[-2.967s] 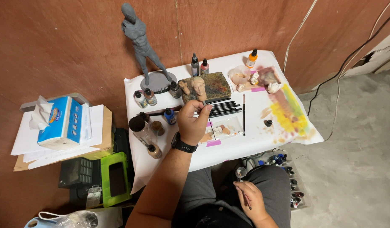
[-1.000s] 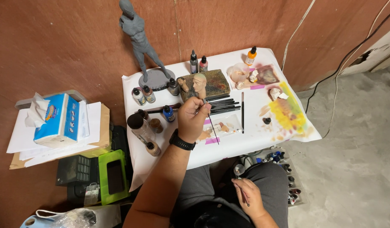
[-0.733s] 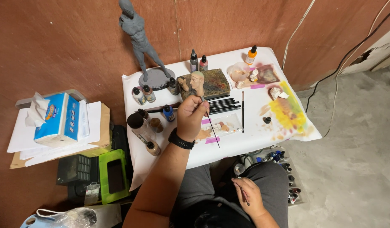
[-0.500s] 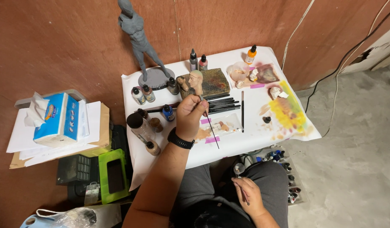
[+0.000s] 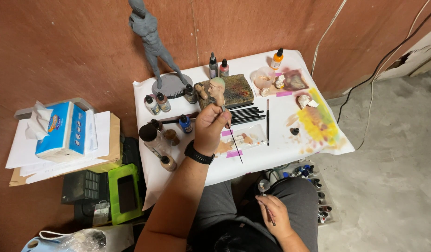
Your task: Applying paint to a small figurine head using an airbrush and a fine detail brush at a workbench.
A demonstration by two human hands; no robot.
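Left hand [image 5: 210, 128] over the white table [image 5: 271, 154], fingers pinched on a thin dark paintbrush [image 5: 234, 142] angled down-right. Right hand [image 5: 273, 217] at the lap, closed around a second thin brush [image 5: 267, 215]. Blue-and-white tissue box [image 5: 61, 130] lies on papers to the left; orange dropper bottle [image 5: 277, 59] stands at table's far edge.

left wrist: black watch [image 5: 198, 153] | arms: bare, no sleeves | legs: grey trousers [image 5: 299, 205]

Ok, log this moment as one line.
left hand: holds thin brush by small painted head | right hand: holds brush, on lap | white table
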